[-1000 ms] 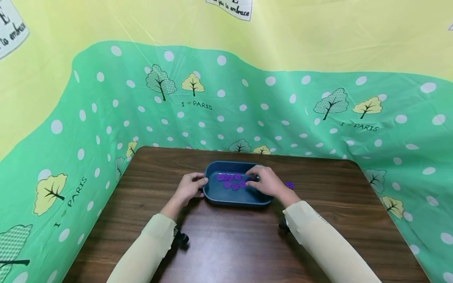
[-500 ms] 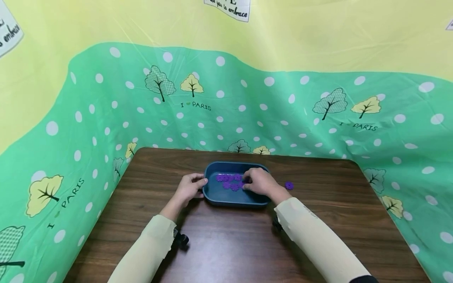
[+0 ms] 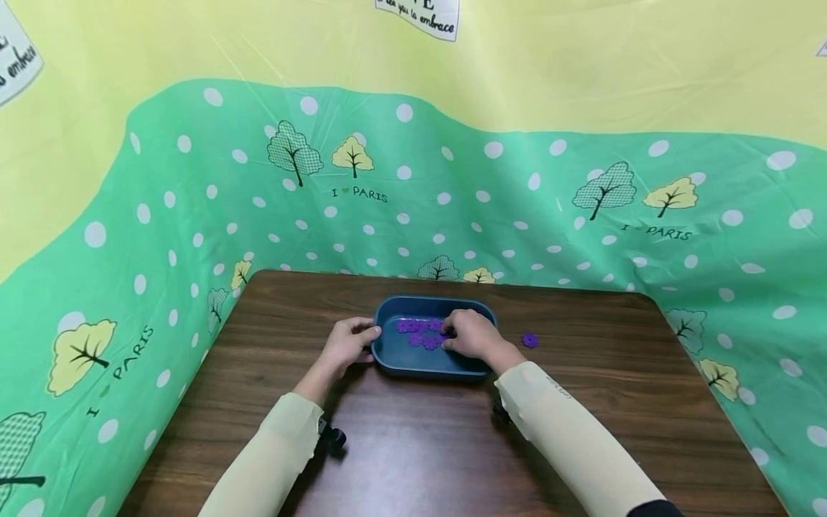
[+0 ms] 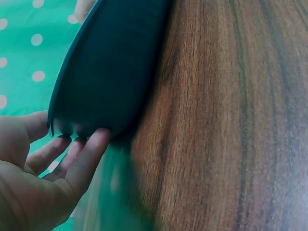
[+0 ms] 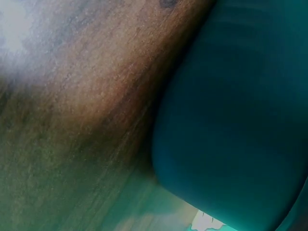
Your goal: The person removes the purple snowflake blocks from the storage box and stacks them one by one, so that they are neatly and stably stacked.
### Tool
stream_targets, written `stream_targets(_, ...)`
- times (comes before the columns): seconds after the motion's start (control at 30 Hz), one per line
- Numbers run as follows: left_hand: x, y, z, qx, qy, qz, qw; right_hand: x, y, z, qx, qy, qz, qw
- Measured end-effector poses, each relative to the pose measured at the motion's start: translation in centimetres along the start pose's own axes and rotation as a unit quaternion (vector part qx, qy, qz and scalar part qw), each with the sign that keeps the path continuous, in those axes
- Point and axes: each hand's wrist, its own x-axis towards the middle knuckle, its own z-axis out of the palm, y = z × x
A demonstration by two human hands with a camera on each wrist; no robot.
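Blue tray (image 3: 407, 360) is pinched by left hand (image 3: 347, 342), grip of right hand (image 3: 474, 335) unclear; purple flower pieces (image 3: 414, 339) could be scattered by jolting!

Purple pieces (image 3: 414, 327) lie (clustered) in a blue tray (image 3: 413, 363).

"PARIS" (image 3: 369, 194), "embrace" (image 3: 436, 27) on bkgd cloth (image 3: 530, 93)

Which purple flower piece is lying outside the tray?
The lone purple piece on the tabletop, to the right of the blue tray; the other visible pieces are inside it.
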Motion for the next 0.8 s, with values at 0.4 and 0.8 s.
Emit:
stream_targets(0.4, -0.03, 0.39, 0.06, 0.002, 0.001, -0.002, 1.0, -0.1, -0.32, -0.19, 0.002, -0.004, -0.006, 1.0)
stream_targets(0.8, -0.09, 0.31, 0.11, 0.006, 0.002, -0.009, 0.9999, -0.47, -0.25, -0.03, 0.012, 0.006, -0.011, 0.9998)
